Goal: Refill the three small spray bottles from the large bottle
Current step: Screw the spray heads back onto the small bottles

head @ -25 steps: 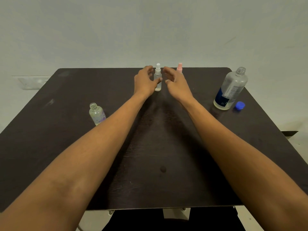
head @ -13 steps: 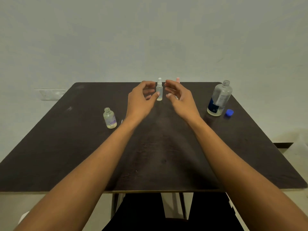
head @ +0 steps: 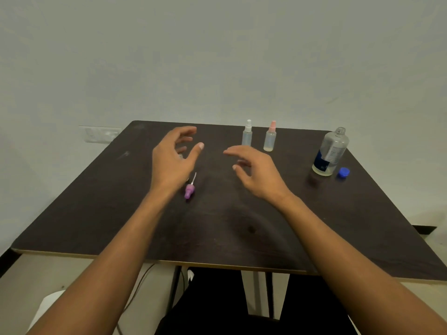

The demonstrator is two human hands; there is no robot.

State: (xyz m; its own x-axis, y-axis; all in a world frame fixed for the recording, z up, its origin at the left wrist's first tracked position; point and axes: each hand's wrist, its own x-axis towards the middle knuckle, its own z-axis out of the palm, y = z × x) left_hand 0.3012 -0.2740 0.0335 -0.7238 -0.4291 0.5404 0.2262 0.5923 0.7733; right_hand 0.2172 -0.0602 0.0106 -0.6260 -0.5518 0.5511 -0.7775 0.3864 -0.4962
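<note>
Left hand (head: 173, 163), right hand (head: 260, 176) now off sprayer (head: 247, 135) (large bottle (head: 331, 152) uncapped)

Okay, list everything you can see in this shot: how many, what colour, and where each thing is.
table: one, dark brown, fills the middle of the view
white-topped spray bottle: one, clear, upright near the far edge
pink-topped spray bottle: one, clear, upright just right of the white-topped one
large bottle: one, clear with a dark blue label, uncapped, upright at far right
blue cap: one, on the table right of the large bottle
purple spray head: one, with a thin white tube, lying beside the left wrist
wall plate: one, white, on the wall past the far left corner
left hand: one, fingers loosely curled, holds nothing, above the table
right hand: one, fingers relaxed, holds nothing, above the table
</note>
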